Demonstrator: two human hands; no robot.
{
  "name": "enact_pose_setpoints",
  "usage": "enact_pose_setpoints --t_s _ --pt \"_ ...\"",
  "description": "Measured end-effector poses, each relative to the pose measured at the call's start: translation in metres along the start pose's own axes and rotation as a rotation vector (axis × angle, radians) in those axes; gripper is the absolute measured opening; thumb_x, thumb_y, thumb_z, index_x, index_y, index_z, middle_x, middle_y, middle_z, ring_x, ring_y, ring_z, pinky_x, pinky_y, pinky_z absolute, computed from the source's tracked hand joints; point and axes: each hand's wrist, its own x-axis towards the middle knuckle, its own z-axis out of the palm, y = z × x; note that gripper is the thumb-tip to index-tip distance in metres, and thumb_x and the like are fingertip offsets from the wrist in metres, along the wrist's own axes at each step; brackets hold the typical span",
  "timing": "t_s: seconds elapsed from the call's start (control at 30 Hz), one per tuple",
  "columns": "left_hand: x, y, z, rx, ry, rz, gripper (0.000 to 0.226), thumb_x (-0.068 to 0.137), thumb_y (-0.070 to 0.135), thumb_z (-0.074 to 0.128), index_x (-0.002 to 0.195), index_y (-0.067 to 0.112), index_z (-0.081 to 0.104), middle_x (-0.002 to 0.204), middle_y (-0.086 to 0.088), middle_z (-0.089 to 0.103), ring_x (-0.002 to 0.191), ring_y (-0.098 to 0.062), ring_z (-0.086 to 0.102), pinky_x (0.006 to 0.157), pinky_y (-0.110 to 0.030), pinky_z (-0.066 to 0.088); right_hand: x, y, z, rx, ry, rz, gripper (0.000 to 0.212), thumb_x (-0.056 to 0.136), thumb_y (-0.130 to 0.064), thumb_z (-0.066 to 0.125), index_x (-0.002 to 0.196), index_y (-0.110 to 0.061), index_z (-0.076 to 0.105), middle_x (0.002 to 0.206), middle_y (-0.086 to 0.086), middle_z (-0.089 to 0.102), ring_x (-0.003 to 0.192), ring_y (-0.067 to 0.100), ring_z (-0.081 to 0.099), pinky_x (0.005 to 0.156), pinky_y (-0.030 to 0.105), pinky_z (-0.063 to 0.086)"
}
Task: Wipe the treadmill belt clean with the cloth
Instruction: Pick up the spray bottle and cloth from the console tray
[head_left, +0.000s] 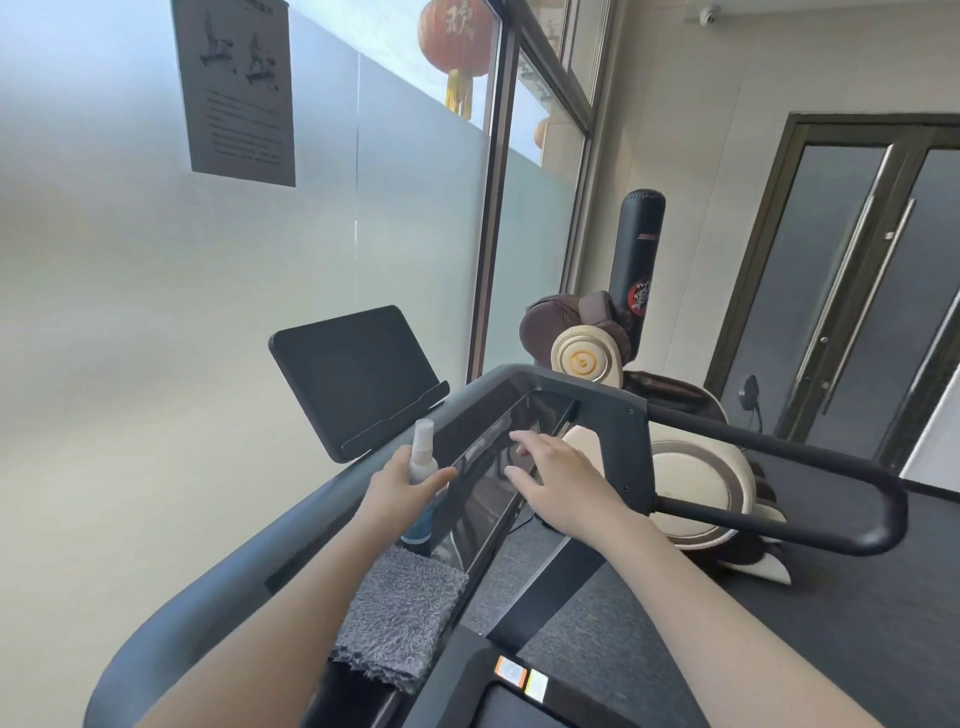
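A grey fluffy cloth (402, 616) lies draped over the treadmill console's near edge. Just beyond it stands a clear spray bottle (422, 457) with blue liquid low down, and my left hand (402, 480) is wrapped around its middle. My right hand (558, 480) hovers open, fingers spread, over the glossy black console panel (483, 467), holding nothing. A dark corner of the treadmill belt (514, 714) shows at the bottom edge, next to orange and yellow stickers.
A black tablet screen (356, 371) stands on the console's far side against frosted glass. The right handrail (779, 452) loops out to the right. A brown and cream massage chair (691, 467), a black punching bag (636, 260) and glass doors (852, 291) lie beyond.
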Motion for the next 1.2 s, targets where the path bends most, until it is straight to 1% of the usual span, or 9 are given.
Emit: enact_pose_setpoints --t_s 0.1,0.23,0.37,0.43,0.67,0.87,1.0,1.13,1.2 --pt "-0.004 0.004 0.006 0.008 0.020 0.061 0.043 0.087 0.042 0.065 0.100 0.003 0.051 0.082 -0.003 0.059 0.072 -0.017 0.053 0.062 -0.028 0.041 0.008 -0.004 0.005 0.099 0.020 -0.005 0.042 0.095 -0.038 0.043 0.133 -0.021 0.042 0.118 -0.001 0.057 0.112 0.019 0.051 0.100 0.039 0.041" --pt "-0.015 0.021 0.008 0.202 0.047 0.257 0.042 0.084 0.044 0.068 0.086 0.009 0.044 0.069 0.002 0.053 0.063 -0.021 0.047 0.056 -0.034 0.035 0.018 -0.016 -0.002 0.299 0.087 -0.031 0.038 0.094 -0.042 0.046 0.124 -0.018 0.050 0.105 0.000 0.062 0.100 0.015 0.055 0.088 0.029 0.044" --pt "-0.028 0.035 0.006 0.390 0.055 0.410 0.042 0.082 0.044 0.068 0.089 0.009 0.048 0.075 -0.001 0.059 0.072 -0.028 0.056 0.062 -0.039 0.044 0.024 -0.028 -0.006 0.395 0.133 -0.041 0.026 0.092 -0.041 0.051 0.097 -0.017 0.057 0.074 -0.009 0.054 0.077 0.011 0.052 0.064 0.020 0.039" --pt "-0.032 0.036 0.004 0.392 0.067 0.411 0.041 0.082 0.043 0.068 0.088 0.009 0.047 0.072 0.000 0.055 0.072 -0.030 0.056 0.061 -0.038 0.043 0.027 -0.030 -0.006 0.383 0.135 -0.052 0.025 0.092 -0.039 0.052 0.085 -0.015 0.057 0.069 -0.008 0.052 0.071 0.011 0.049 0.058 0.019 0.036" --pt "-0.039 0.040 -0.003 0.366 0.133 0.367 0.033 0.081 0.041 0.067 0.090 0.014 0.051 0.072 0.000 0.057 0.070 -0.029 0.057 0.060 -0.036 0.046 0.035 -0.029 -0.012 0.459 0.092 -0.113 0.027 0.091 -0.035 0.056 0.078 -0.011 0.061 0.066 0.005 0.057 0.060 0.015 0.049 0.059 0.029 0.041" --pt "-0.039 0.055 -0.007 0.324 0.143 0.326 0.034 0.083 0.041 0.065 0.091 0.012 0.051 0.075 -0.002 0.057 0.065 -0.024 0.050 0.061 -0.037 0.047 0.046 -0.030 -0.017 0.554 0.107 -0.118 0.028 0.089 -0.038 0.056 0.078 -0.013 0.063 0.077 0.015 0.064 0.068 0.019 0.053 0.066 0.035 0.048" --pt "-0.040 0.062 -0.009 0.323 0.137 0.307 0.035 0.083 0.042 0.064 0.092 0.011 0.051 0.073 0.000 0.055 0.064 -0.023 0.050 0.061 -0.035 0.047 0.052 -0.028 -0.019 0.587 0.109 -0.149 0.031 0.089 -0.038 0.056 0.081 -0.009 0.065 0.080 0.019 0.065 0.070 0.031 0.057 0.071 0.043 0.052" --pt "-0.042 0.063 -0.011 0.318 0.155 0.285 0.038 0.083 0.043 0.064 0.095 0.009 0.053 0.075 -0.003 0.058 0.067 -0.025 0.054 0.062 -0.036 0.049 0.057 -0.029 -0.017 0.622 0.088 -0.157 0.031 0.088 -0.039 0.057 0.079 -0.011 0.066 0.059 -0.002 0.059 0.057 0.011 0.051 0.061 0.033 0.045" --pt "-0.043 0.061 -0.012 0.331 0.169 0.280 0.038 0.084 0.043 0.063 0.095 0.009 0.053 0.078 -0.005 0.059 0.071 -0.027 0.057 0.063 -0.036 0.050 0.059 -0.029 -0.016 0.625 0.085 -0.166 0.031 0.088 -0.039 0.057 0.076 -0.013 0.066 0.057 -0.005 0.057 0.054 0.008 0.050 0.061 0.028 0.043"
